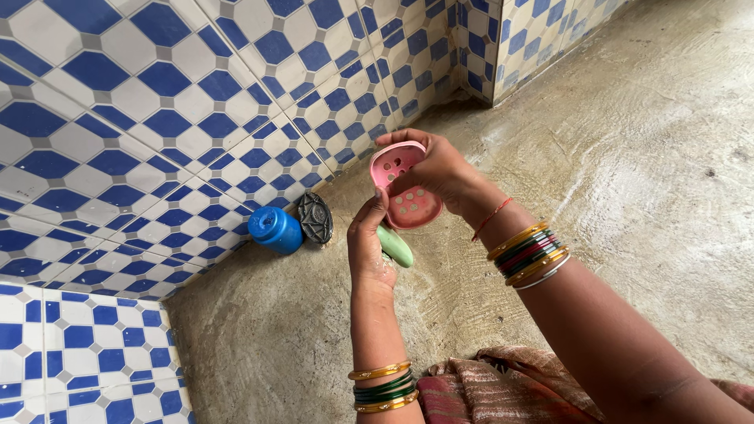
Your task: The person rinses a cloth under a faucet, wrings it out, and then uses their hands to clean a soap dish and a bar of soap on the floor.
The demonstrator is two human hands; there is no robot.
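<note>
My right hand point(440, 169) is closed around a pink soap dish point(404, 187), thumb across its perforated face and fingers curled over the top edge, so the dish stands nearly upright with its holes turned toward me. My left hand point(369, 239) comes up just below the dish, its fingertips touching the dish's lower left rim, and it is wrapped around a green bar of soap point(395, 246) that pokes out to the right of my palm, right under the dish. Gold, green and red bangles point(530, 253) ring my right wrist, lower right of the dish, with a thin red thread point(491, 217) tied just above them; a second set of gold and green bangles point(383, 389) sits on my left forearm, well below the dish. To the left of the dish, on the wet concrete floor point(628, 180), a blue plastic container point(275, 229) lies on its side against the blue-and-white tiled wall point(157, 102), and a dark round patterned piece point(315, 218) leans between it and the dish. Folded striped cloth point(487, 389) lies well below the dish
</note>
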